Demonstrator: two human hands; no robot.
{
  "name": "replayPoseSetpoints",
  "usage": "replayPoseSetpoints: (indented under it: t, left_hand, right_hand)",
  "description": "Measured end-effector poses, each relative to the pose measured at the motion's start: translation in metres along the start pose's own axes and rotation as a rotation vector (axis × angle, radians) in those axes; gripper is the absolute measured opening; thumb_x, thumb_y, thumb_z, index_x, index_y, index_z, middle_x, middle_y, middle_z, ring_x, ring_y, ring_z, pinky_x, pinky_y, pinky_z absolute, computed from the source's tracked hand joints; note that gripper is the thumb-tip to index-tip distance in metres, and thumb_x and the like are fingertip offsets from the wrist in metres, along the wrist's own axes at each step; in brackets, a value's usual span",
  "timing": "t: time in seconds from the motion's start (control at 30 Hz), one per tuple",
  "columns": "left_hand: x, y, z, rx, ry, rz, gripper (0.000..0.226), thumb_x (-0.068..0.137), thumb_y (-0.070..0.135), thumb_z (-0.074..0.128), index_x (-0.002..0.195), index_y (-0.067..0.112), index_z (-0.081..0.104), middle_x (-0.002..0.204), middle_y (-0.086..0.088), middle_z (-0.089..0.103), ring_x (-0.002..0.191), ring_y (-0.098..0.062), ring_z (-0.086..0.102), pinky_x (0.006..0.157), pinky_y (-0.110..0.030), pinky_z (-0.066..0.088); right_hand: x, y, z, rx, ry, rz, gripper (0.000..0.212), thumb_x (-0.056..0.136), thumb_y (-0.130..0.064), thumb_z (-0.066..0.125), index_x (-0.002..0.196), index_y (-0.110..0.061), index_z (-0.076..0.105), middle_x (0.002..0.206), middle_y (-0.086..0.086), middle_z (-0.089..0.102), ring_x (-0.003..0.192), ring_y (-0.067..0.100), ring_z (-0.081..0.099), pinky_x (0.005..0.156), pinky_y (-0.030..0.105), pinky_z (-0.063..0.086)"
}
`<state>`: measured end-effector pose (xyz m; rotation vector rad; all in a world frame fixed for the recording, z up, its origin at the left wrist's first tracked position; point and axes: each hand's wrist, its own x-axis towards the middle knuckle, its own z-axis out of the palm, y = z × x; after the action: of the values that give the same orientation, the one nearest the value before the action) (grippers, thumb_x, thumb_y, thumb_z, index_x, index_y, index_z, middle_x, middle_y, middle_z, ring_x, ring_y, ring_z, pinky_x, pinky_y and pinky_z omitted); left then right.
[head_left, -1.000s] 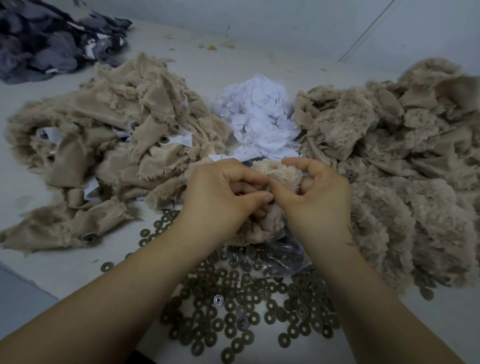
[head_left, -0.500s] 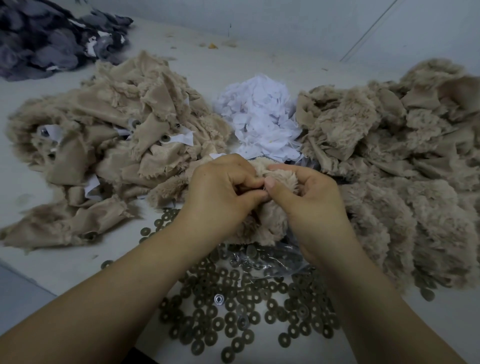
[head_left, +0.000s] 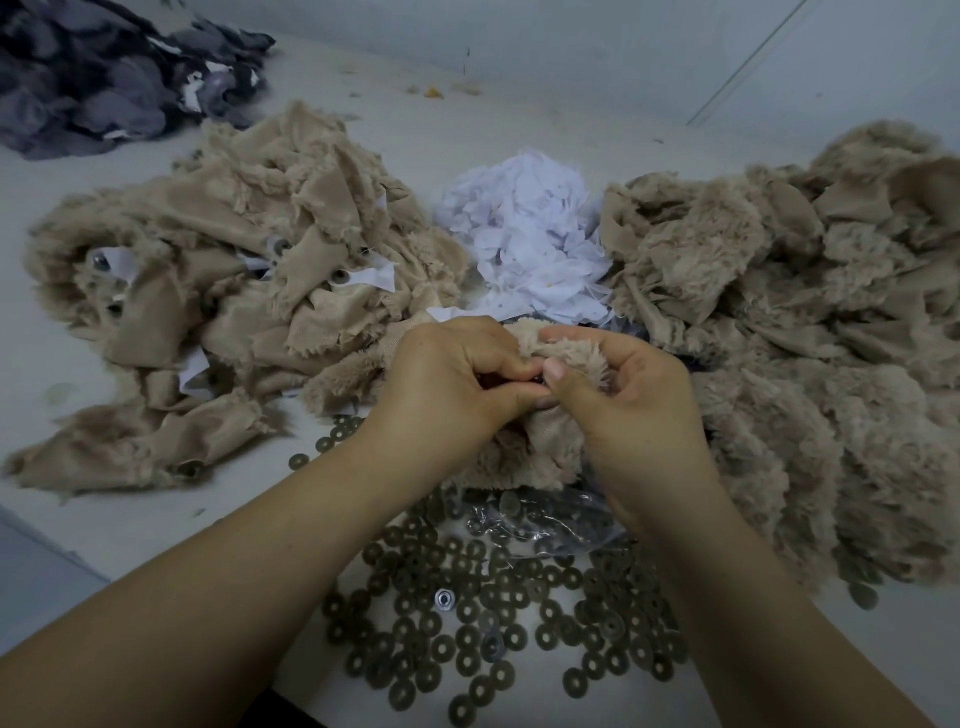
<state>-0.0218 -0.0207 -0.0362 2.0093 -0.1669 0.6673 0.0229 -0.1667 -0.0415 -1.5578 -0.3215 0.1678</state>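
**Both hands locked on one plush piece, thumbs meeting at the working spot**

The left hand and the right hand are both curled tight on a single tan plush piece. Neither has any slack in the fingers, and the thumbs touch at the middle. The piece sits directly between the hands, so neither is nearer. Its length runs from beyond the knuckles back toward the person. The fluffy end bunches over the right forefinger, and the smooth backing hangs below the thumbs onto a clear plastic bag.

Something small and dark shows in the gap between the thumbs, too hidden to name. Whatever comes next looks to turn on that pinch point, with the left hand bracing and the right thumb pressing in from its side.

Compared with a second ago, the hands have hardly shifted on the counter. The right thumb then lay against the tip of the left thumb. It has since climbed, so its nail now faces up beside the left forefinger, much as it did half a second ago. The fur has rolled further over the right fingers, and more backing is exposed below.

Dark washers lie scattered just nearer than the hands, with one shiny snap among them. A heap of tan pieces lies beyond the left hand, and a fluffier heap lies outside the right. White scraps sit straight beyond both.
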Motion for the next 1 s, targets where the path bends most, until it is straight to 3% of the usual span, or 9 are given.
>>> replayPoseSetpoints:
  t: [0.1, 0.2, 0.33, 0.43, 0.5, 0.63, 0.7, 0.8, 1.0]
  left_hand:
    - [0.001, 0.002, 0.0, -0.002, 0.019, 0.043, 0.019, 0.074, 0.013, 0.081, 0.092, 0.006, 0.078, 0.078, -0.004, 0.07, 0.074, -0.01, 0.064, 0.07, -0.022, 0.053]
    - [0.002, 0.003, -0.002, 0.006, 0.069, -0.014, 0.027, 0.076, 0.023, 0.08, 0.102, 0.022, 0.075, 0.081, 0.002, 0.07, 0.073, -0.01, 0.063, 0.069, -0.026, 0.055]
    - [0.005, -0.005, -0.011, 0.1, -0.058, -0.208, 0.028, 0.07, 0.044, 0.078, 0.09, 0.028, 0.067, 0.08, 0.01, 0.062, 0.065, -0.002, 0.051, 0.059, -0.015, 0.044]
    - [0.005, -0.007, -0.01, 0.031, -0.124, -0.274, 0.013, 0.082, 0.02, 0.077, 0.074, 0.015, 0.069, 0.066, 0.004, 0.06, 0.058, -0.001, 0.05, 0.055, -0.016, 0.043]
    - [0.003, -0.007, -0.009, -0.063, -0.086, -0.329, 0.018, 0.086, 0.012, 0.073, 0.07, 0.014, 0.069, 0.063, -0.002, 0.062, 0.056, -0.006, 0.051, 0.052, -0.02, 0.044]
    - [0.004, -0.006, -0.007, -0.178, -0.032, -0.407, 0.029, 0.095, 0.013, 0.062, 0.066, 0.017, 0.062, 0.052, 0.009, 0.052, 0.047, -0.005, 0.042, 0.044, -0.015, 0.036]
    - [0.006, -0.005, -0.007, -0.195, -0.008, -0.415, 0.03, 0.097, 0.013, 0.058, 0.067, 0.018, 0.059, 0.054, 0.008, 0.049, 0.049, -0.004, 0.041, 0.046, -0.014, 0.036]
    - [0.006, -0.005, -0.007, -0.223, -0.002, -0.414, 0.033, 0.099, 0.017, 0.054, 0.067, 0.021, 0.056, 0.056, 0.008, 0.046, 0.052, -0.005, 0.04, 0.049, -0.017, 0.037]
    - [0.002, -0.003, -0.004, -0.269, -0.049, -0.351, 0.02, 0.089, 0.023, 0.071, 0.074, 0.011, 0.064, 0.068, -0.006, 0.056, 0.061, -0.014, 0.05, 0.056, -0.026, 0.042]
  right_hand:
    - [0.001, -0.002, 0.0, 0.149, -0.005, 0.046, 0.015, 0.094, -0.007, 0.065, 0.108, -0.009, 0.07, 0.103, 0.01, 0.076, 0.102, 0.024, 0.072, 0.092, 0.044, 0.057]
    - [0.001, -0.004, -0.001, 0.356, 0.017, 0.137, 0.026, 0.088, -0.019, 0.068, 0.11, -0.006, 0.07, 0.106, 0.016, 0.075, 0.103, 0.031, 0.072, 0.09, 0.045, 0.057]
    - [0.008, -0.008, -0.006, 0.505, 0.038, 0.263, 0.02, 0.098, -0.013, 0.055, 0.107, -0.002, 0.068, 0.103, 0.022, 0.074, 0.096, 0.034, 0.073, 0.078, 0.042, 0.061]
    - [0.008, -0.007, -0.003, 0.513, 0.039, 0.293, 0.024, 0.099, -0.015, 0.055, 0.111, 0.001, 0.066, 0.106, 0.024, 0.073, 0.1, 0.036, 0.072, 0.083, 0.045, 0.06]
    - [0.007, -0.005, -0.002, 0.497, 0.045, 0.286, 0.038, 0.091, -0.024, 0.065, 0.117, 0.003, 0.064, 0.111, 0.025, 0.071, 0.105, 0.037, 0.07, 0.092, 0.048, 0.057]
    - [0.009, -0.005, -0.005, 0.406, 0.025, 0.295, 0.089, 0.053, -0.033, 0.088, 0.131, -0.006, 0.054, 0.119, 0.012, 0.072, 0.107, 0.026, 0.071, 0.097, 0.045, 0.054]
    - [0.007, -0.003, -0.004, 0.36, -0.01, 0.298, 0.072, 0.057, -0.023, 0.087, 0.121, -0.008, 0.059, 0.111, 0.008, 0.075, 0.101, 0.023, 0.073, 0.085, 0.04, 0.059]
    - [0.005, -0.001, -0.001, 0.364, -0.018, 0.309, 0.038, 0.081, -0.009, 0.075, 0.118, -0.008, 0.065, 0.106, 0.01, 0.076, 0.098, 0.025, 0.074, 0.077, 0.037, 0.061]
    - [0.003, -0.004, 0.001, 0.383, -0.072, 0.292, 0.052, 0.082, -0.011, 0.075, 0.13, -0.008, 0.056, 0.11, 0.012, 0.075, 0.1, 0.029, 0.073, 0.085, 0.042, 0.06]
